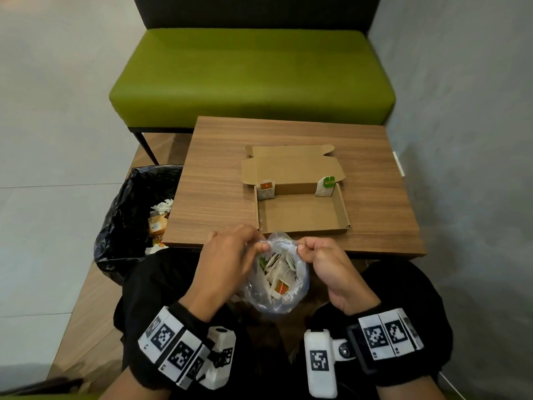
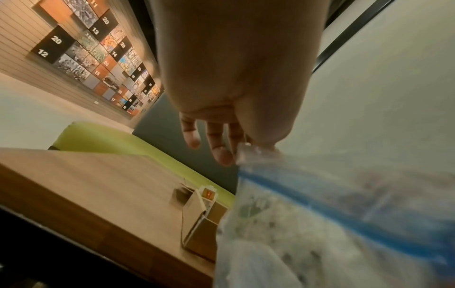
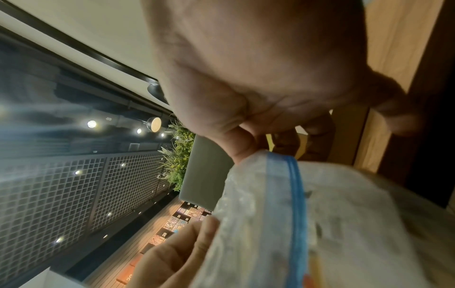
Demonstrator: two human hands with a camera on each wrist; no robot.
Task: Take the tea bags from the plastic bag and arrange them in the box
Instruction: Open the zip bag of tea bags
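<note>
Left hand (image 1: 227, 264) pinches one side of the clear plastic zip bag's (image 1: 277, 281) mouth, right hand (image 1: 326, 264) pinches the other. Bag held open over the lap, paper tea bags (image 1: 281, 272) inside. Open brown cardboard box (image 1: 302, 210) sits on the wooden table (image 1: 219, 192), two tea bags in its far corners.

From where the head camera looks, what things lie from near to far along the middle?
plastic bag held by both hands → open cardboard box on the wooden table → green bench
</note>
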